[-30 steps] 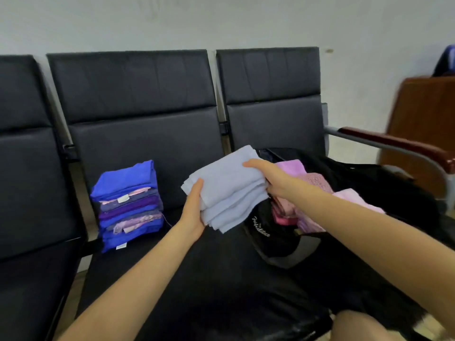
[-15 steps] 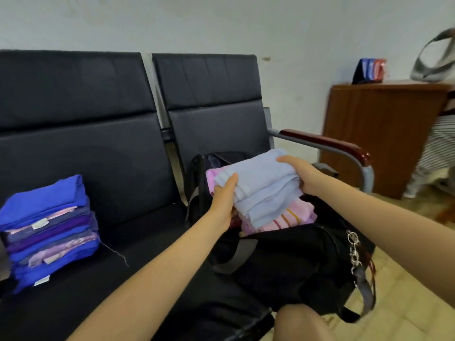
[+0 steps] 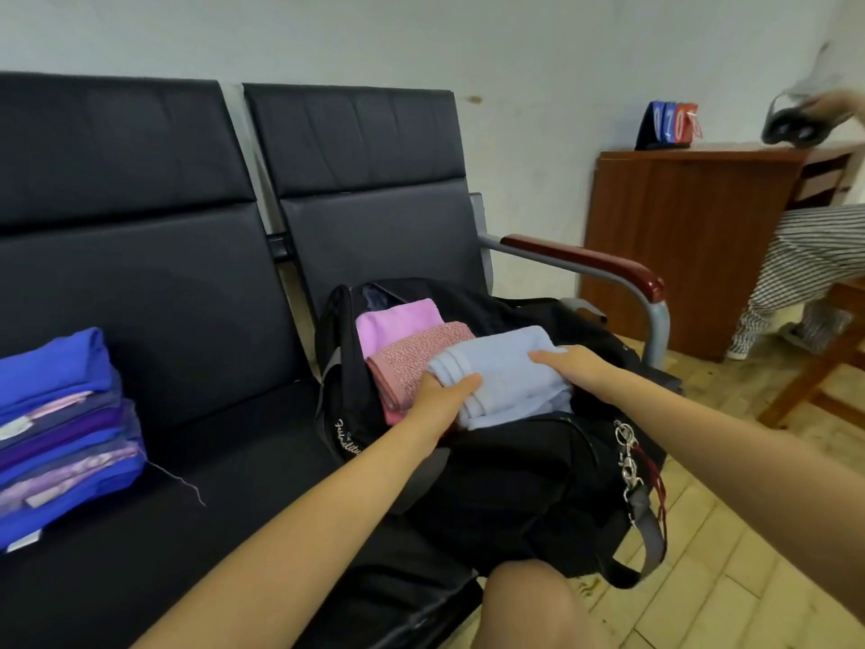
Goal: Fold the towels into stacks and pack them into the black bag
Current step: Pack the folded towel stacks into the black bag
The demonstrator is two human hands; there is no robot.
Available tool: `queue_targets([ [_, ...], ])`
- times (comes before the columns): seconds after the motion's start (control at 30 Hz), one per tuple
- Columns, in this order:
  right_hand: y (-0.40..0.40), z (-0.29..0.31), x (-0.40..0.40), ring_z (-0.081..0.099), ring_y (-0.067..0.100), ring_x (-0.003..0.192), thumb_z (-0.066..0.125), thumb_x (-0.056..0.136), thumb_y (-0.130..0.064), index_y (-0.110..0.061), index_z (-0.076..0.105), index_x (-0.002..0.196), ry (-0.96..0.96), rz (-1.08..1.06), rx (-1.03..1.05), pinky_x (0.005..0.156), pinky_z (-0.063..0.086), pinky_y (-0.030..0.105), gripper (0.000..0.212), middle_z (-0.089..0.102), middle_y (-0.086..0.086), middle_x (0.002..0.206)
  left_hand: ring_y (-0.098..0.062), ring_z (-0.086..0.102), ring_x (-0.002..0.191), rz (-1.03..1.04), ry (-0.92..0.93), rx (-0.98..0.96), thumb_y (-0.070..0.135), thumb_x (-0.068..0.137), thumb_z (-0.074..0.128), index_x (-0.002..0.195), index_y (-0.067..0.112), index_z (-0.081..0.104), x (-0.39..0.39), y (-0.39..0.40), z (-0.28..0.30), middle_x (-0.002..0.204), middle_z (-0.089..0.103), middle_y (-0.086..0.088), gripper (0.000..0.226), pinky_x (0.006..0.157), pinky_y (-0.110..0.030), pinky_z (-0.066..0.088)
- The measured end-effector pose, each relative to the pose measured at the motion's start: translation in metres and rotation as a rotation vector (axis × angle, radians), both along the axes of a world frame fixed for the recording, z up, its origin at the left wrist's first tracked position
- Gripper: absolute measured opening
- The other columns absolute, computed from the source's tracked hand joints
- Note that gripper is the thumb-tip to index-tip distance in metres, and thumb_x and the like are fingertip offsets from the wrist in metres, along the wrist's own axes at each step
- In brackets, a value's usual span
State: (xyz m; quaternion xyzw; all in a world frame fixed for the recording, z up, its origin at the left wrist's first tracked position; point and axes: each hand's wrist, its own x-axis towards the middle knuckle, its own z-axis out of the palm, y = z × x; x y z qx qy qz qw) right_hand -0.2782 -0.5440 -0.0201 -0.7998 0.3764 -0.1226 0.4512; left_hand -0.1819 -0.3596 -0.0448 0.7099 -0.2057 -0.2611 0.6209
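Observation:
A folded stack of light blue towels (image 3: 503,374) sits in the mouth of the open black bag (image 3: 524,480) on the right-hand seat. My left hand (image 3: 442,398) grips the stack's near left edge, and my right hand (image 3: 578,367) presses on its right side. Behind it inside the bag lie a speckled pink towel (image 3: 412,363) and a plain pink towel (image 3: 398,320). A stack of blue and purple folded towels (image 3: 61,437) rests on the left seat, away from both hands.
Black padded bench seats (image 3: 196,320) line the wall, ending in a metal armrest with a red pad (image 3: 585,264). A wooden desk (image 3: 692,236) stands at the right with a person in striped trousers (image 3: 805,269) beside it. My bare knee (image 3: 538,606) is at the bottom.
Both hands have carried the light blue stack from above the middle seat rightward and down into the bag, beside the pink towels. My view has swung right.

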Motion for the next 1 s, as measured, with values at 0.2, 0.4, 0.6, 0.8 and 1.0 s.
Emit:
queue_targets([
  [0.2,0.020,0.019,-0.007,0.056,0.027,0.110,0.059,0.090,-0.032,-0.013,0.052,0.128,-0.027,-0.049,-0.691,0.089,0.044,0.035,0.043,0.056,0.009,0.125,-0.022,0.060,0.097,0.053,0.233,0.028,0.040,0.084,0.068,0.130,0.018,0.049,0.007,0.017,0.015,0.121,0.059,-0.008,0.054,0.078,-0.033,0.055],
  [0.4,0.084,0.041,0.028,0.058,0.018,0.099,0.057,0.089,-0.021,-0.017,0.062,0.112,-0.279,0.158,-0.742,0.086,0.047,0.032,0.024,0.062,0.001,0.106,-0.023,0.050,0.107,0.265,0.125,0.029,0.039,0.095,0.053,0.121,0.022,0.047,0.055,0.091,0.036,0.115,0.048,-0.001,0.032,0.083,-0.033,0.046],
  [0.6,0.193,0.038,0.103,0.064,0.017,0.073,0.053,0.085,-0.011,-0.017,0.065,0.087,-0.334,0.432,-0.382,0.073,0.049,0.029,0.014,0.066,-0.001,0.073,-0.019,0.056,0.104,0.436,0.026,0.092,0.028,0.097,0.052,0.124,0.015,0.050,0.100,0.183,0.055,0.117,0.052,-0.003,0.030,0.076,-0.030,0.049],
  [0.8,0.293,0.018,0.177,0.059,0.012,0.062,0.052,0.092,-0.019,-0.019,0.060,0.097,-0.326,0.573,-0.011,0.053,0.047,0.024,0.009,0.064,-0.001,0.080,-0.017,0.057,0.087,0.653,0.078,-0.055,0.024,0.094,0.054,0.113,0.012,0.055,0.145,0.314,0.072,0.105,0.056,-0.005,0.022,0.062,-0.026,0.044],
  [1.0,0.371,0.016,0.237,0.056,0.014,0.074,0.053,0.095,-0.032,-0.013,0.058,0.097,-0.312,0.539,0.240,0.066,0.050,0.028,0.019,0.060,0.003,0.086,-0.016,0.045,0.076,0.859,0.036,-0.037,0.025,0.096,0.051,0.111,0.015,0.049,0.192,0.406,0.063,0.106,0.046,-0.005,0.018,0.066,-0.027,0.039],
])
